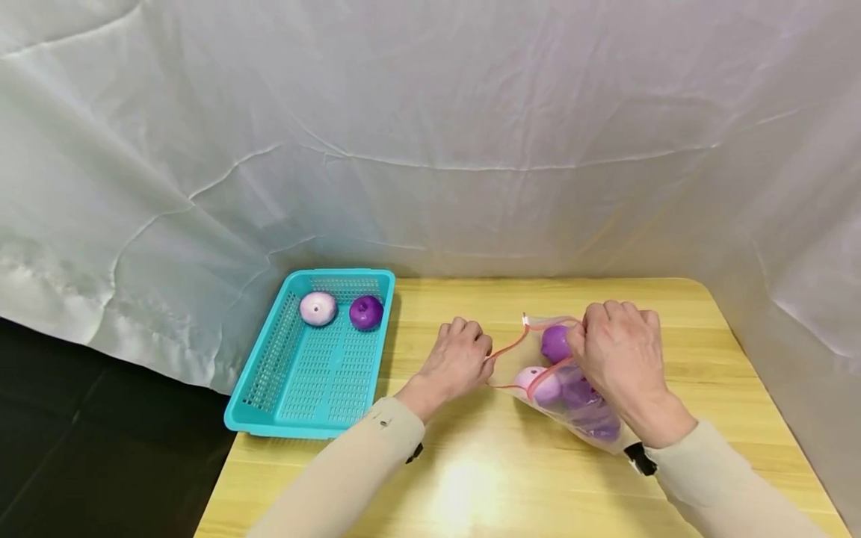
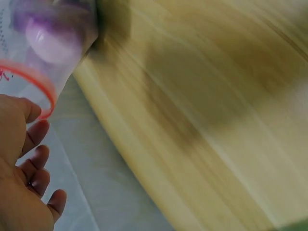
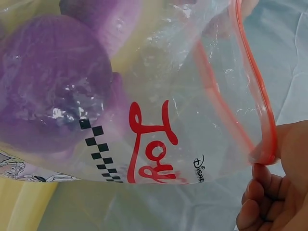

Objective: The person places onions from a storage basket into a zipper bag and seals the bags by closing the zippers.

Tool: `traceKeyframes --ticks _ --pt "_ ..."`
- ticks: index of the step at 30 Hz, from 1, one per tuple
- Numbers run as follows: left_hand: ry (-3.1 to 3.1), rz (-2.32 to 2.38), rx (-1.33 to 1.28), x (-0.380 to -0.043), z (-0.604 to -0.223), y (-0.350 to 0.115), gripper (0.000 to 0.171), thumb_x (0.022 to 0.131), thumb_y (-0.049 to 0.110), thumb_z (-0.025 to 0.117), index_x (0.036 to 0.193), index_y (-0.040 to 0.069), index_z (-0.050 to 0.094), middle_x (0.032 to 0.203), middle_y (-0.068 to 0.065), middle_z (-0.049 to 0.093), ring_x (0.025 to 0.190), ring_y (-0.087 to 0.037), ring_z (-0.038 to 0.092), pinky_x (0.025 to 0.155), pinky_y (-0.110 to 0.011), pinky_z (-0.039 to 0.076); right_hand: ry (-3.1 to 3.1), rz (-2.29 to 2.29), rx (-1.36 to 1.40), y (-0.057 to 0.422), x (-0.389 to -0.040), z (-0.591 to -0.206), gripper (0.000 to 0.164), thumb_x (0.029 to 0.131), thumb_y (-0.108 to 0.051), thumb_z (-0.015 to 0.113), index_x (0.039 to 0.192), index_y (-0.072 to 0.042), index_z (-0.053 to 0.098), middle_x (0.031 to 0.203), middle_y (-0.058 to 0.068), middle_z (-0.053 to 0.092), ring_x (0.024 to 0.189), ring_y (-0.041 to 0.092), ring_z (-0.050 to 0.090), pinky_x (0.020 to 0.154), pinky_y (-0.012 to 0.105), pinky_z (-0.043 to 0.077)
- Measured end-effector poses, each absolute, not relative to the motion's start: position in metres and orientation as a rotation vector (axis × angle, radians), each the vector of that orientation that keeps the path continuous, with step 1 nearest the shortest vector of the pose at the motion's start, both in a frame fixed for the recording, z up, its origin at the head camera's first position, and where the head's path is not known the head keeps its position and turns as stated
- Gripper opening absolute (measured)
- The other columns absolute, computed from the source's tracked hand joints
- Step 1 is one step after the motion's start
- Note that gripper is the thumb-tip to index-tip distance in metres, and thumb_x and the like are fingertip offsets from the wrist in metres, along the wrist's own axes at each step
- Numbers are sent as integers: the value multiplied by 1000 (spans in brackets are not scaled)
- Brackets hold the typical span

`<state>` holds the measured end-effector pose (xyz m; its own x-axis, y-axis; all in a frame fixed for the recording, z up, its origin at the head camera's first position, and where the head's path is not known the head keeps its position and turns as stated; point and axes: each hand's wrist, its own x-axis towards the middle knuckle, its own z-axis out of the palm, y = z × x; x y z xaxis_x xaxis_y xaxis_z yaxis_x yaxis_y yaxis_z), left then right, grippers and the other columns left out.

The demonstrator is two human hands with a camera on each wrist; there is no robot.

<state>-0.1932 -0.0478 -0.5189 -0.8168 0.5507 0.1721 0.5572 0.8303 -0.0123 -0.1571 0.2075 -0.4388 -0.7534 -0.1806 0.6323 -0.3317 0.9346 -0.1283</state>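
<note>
A clear zip bag (image 1: 501, 370) with an orange-red zip edge is held up over the table, its mouth spread. My left hand (image 1: 460, 359) pinches the zip edge at the left end; the left wrist view shows thumb and forefinger on it. At the opposite end, my right hand (image 1: 622, 359) grips the zip edge, its thumb and forefinger pressed together there in the right wrist view. Several round purple balls, like toy fruit or vegetables, fill the bag, among them a pale lilac one (image 1: 541, 385) and a violet one (image 1: 556, 344). Red lettering and black checks mark the bag's side.
A turquoise plastic basket (image 1: 388, 347) stands at the left of the wooden table (image 1: 464, 463). In its far end lie a pale lilac round piece (image 1: 318, 308) and a dark purple one (image 1: 366, 313). Light grey fabric (image 1: 430, 134) hangs behind the table.
</note>
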Motion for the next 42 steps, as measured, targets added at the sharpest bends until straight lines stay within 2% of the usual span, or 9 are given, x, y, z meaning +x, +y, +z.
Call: traceKeyframes --ticks 5,14,22,30,33,38,42 --pt "-2862 -149 -826 -198 -501 -81 17 104 31 58 102 20 70 119 -1 63 113 -23 50 97 -42 43 -2416 304 388 207 -156 -443 22 87 -15 52 66 -9 47 61 7 44 58 35 47 61 49 35" --pt "-2809 -195 -567 -225 -481 -166 12 101 21 62 98 14 71 118 -9 65 111 -34 50 93 -50 43 -2308 231 446 208 -154 -447 27 92 -18 41 67 -10 37 62 4 31 55 34 38 55 44 30" --pt "-2897 -172 -381 -243 -479 -234 18 102 21 59 105 9 72 119 -14 62 113 -38 47 97 -55 40 -2308 240 444 208 -148 -449 27 91 -17 47 67 -11 35 62 2 29 55 31 35 56 43 29" --pt "-3001 -105 -325 -254 -494 -258 15 103 21 59 106 8 67 117 -15 58 112 -39 44 92 -53 39 -2309 234 453 208 -140 -454 29 91 -20 49 67 -11 37 62 1 29 54 30 36 56 43 29" --pt "-3027 -91 -342 -257 -502 -260 21 102 25 65 113 7 66 120 -17 57 115 -40 45 96 -56 41 -2317 240 453 208 -137 -456 28 91 -21 50 68 -11 38 63 1 30 55 31 37 56 44 31" --pt "-3065 -54 -397 -260 -517 -264 47 97 34 76 130 5 60 131 -21 55 125 -44 45 106 -62 40 -2339 238 453 209 -131 -461 28 92 -23 48 68 -10 40 63 2 33 56 30 36 57 44 31" --pt "-3090 -17 -429 -261 -526 -266 62 92 39 82 137 5 56 136 -22 54 131 -45 45 109 -64 39 -2349 235 453 210 -127 -462 29 93 -23 48 69 -10 40 63 3 34 56 31 38 57 45 32"
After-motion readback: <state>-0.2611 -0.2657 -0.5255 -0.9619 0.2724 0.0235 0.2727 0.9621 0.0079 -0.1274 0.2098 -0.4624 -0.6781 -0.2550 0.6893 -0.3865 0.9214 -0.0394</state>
